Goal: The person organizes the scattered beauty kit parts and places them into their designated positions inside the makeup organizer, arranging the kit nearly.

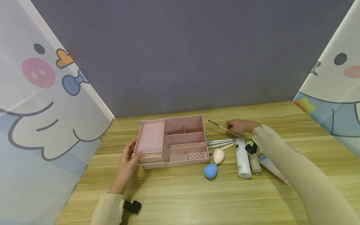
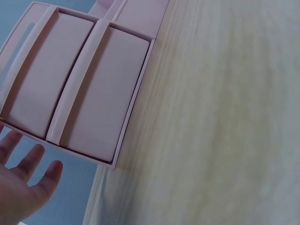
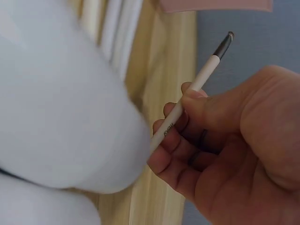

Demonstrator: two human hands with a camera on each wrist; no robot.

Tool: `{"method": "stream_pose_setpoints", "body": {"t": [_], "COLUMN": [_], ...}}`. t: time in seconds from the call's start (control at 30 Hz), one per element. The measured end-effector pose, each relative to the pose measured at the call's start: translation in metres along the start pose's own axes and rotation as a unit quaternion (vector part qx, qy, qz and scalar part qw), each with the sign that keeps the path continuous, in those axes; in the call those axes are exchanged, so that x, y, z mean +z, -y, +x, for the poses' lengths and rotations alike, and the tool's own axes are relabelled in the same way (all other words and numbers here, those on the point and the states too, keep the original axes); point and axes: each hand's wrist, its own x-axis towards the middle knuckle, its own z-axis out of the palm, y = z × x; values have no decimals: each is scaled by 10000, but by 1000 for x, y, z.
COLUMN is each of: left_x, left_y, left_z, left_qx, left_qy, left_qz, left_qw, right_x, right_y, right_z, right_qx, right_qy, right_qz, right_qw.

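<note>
My right hand pinches a slim makeup brush between thumb and fingers, just above the table behind the bottles. In the right wrist view its pale handle slants upward to a dark ferrule and small tip. A pink organizer box with open compartments and two front drawers stands in the middle of the table. Against its left front corner rests my left hand, thumb on the top rim and the other fingers loosely extended along the side. More brushes lie beside the box's right wall.
Near the box's right front corner sit a cream makeup sponge and a blue makeup sponge. Farther right lie a white bottle, a beige bottle and a pale tube, partly under my right forearm. A grey partition borders the back.
</note>
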Motion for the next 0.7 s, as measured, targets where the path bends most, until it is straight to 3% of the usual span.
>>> {"method": "stream_pose_setpoints", "body": {"t": [0.17,0.43,0.7], "left_x": [0,0,0], "left_y": [0,1,0], "left_z": [0,0,0], "left_qx": [-16,6,-79], "left_qy": [7,-20,0], "left_qz": [34,-10,-21], "left_qw": [10000,10000,10000], "right_x": [-2,0,3], "right_y": [2,2,8], "right_z": [-4,-8,-12], "right_qx": [200,208,120], "right_qy": [-96,-412,-870], "right_qz": [861,1658,1906], "right_qw": [9960,9851,9777]}}
